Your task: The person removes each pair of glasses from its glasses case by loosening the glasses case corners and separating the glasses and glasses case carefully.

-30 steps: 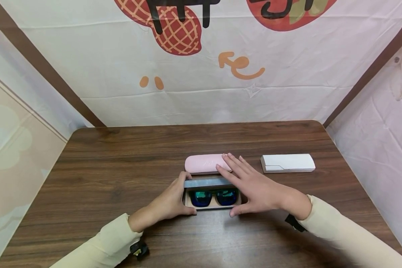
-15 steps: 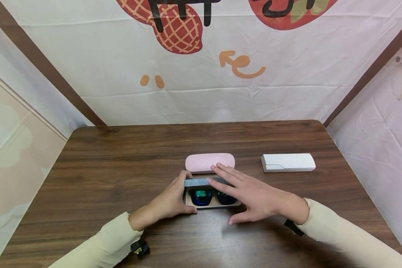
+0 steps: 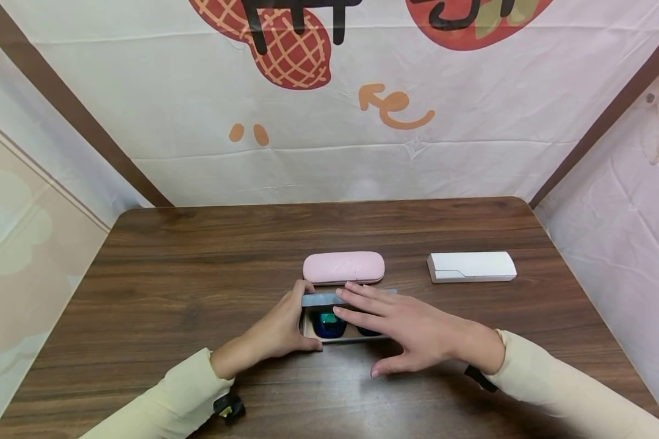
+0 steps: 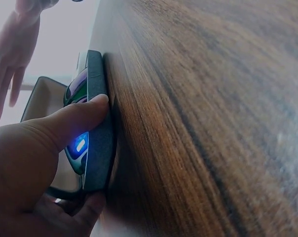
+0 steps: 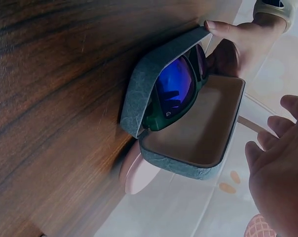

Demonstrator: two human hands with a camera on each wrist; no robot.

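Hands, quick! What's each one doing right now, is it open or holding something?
Left hand: holding one end of the glasses case.
Right hand: open, fingers stretched out, holding nothing.

A pink hard-shell glasses case [image 3: 343,267] lies closed on a dark wood-grain table [image 3: 208,262], and a white flap-front glasses case [image 3: 472,267] lies to its right, apart from it. Behind the table hangs a creased white fabric backdrop [image 3: 329,167] printed with a red peanut [image 3: 299,61], two small orange ovals [image 3: 260,135] and a curling orange arrow [image 3: 397,101], with a brown strip [image 3: 68,100] running down either side
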